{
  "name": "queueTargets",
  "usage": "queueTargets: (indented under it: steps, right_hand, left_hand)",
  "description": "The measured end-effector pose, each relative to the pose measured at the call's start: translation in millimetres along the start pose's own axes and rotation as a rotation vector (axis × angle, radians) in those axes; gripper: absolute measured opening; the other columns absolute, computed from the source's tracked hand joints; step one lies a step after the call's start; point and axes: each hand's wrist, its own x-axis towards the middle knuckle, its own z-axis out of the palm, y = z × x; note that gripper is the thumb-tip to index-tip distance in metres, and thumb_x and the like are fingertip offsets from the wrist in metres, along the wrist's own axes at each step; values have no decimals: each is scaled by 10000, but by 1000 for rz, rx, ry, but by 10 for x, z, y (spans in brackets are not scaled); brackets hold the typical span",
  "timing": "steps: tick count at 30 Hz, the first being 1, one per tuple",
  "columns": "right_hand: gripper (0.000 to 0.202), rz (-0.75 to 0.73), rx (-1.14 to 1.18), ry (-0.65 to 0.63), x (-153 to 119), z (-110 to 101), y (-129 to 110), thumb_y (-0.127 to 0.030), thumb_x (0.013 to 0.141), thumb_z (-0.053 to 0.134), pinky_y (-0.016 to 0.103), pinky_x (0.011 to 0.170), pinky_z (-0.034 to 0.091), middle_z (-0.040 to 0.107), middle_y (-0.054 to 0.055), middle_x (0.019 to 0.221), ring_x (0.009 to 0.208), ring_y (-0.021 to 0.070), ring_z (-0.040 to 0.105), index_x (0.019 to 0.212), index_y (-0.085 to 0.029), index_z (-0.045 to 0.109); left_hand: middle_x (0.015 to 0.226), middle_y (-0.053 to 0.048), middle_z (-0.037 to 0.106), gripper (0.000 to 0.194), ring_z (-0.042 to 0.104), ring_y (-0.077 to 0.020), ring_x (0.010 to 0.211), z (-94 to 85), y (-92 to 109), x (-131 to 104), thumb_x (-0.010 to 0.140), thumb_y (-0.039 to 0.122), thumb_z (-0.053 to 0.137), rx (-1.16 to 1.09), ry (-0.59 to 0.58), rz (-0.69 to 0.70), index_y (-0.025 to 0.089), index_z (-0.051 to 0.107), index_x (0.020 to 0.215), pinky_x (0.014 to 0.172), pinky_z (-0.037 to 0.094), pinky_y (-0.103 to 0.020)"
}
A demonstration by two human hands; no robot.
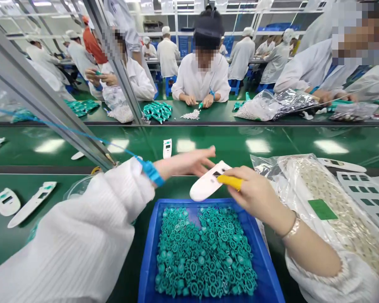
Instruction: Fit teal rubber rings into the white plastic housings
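Note:
A white plastic device casing (204, 187) with a small dark window is held above the near edge of the belt. My right hand (252, 189) grips its right end, and a yellow finger cot (230, 182) covers one of that hand's fingers. Just to the left, my left hand (188, 162) is open, its fingers stretched toward the casing's upper edge; whether they touch it I cannot tell. Below both hands sits a blue bin (149, 252) holding many small teal plastic rings and buttons (205, 256).
White casings (33, 204) lie at the left, and another casing (167, 148) rests on the green belt (208, 139). At right are a clear bag of small parts (331, 189) and a sheet of dark rectangles (366, 198). A metal post (50, 84) slants at left. Co-workers sit opposite.

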Motion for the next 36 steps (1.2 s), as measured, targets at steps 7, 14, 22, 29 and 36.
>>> queueTargets:
  steps: [7,14,22,29,36]
  right_hand:
    - [215,-114,219,-47,-80,182,-450,-104,838,478,267,699,516,593,104,1044,827,156,601,1015,-140,594]
    - [177,-367,24,-623,-59,354,-517,-38,786,525,278,573,465,612,60,703,676,183,591,707,-138,647]
    - [93,235,668,161,-31,19,-547,-183,856,523,240,580,475,588,6,787,672,114,576,855,-199,615]
    - [67,105,221,423,-51,87,-660,-156,813,566,297,591,432,531,21,750,699,155,495,867,-176,532]
    - [136,66,189,416,-72,33,-654,-158,806,554,305,595,438,503,23,804,731,169,487,899,-213,471]
  left_hand:
    - [954,-57,629,354,615,-96,554,213,-102,-867,754,218,628,-554,118,-88,163,473,1067,503,465,-207]
    - [962,-66,644,346,625,-119,626,238,-332,-1017,766,224,607,-595,330,-115,175,453,1072,542,453,-218]
    - [883,-22,601,267,595,-108,639,769,-265,-1099,809,229,529,-576,209,-15,190,452,1061,538,453,-203]
    - [812,5,545,255,564,-91,650,990,-167,-1094,897,354,426,-544,248,173,226,489,1109,548,449,-181]
    - [785,0,586,290,585,-104,635,957,-182,-1117,905,420,387,-385,290,170,223,513,1078,554,455,-195]
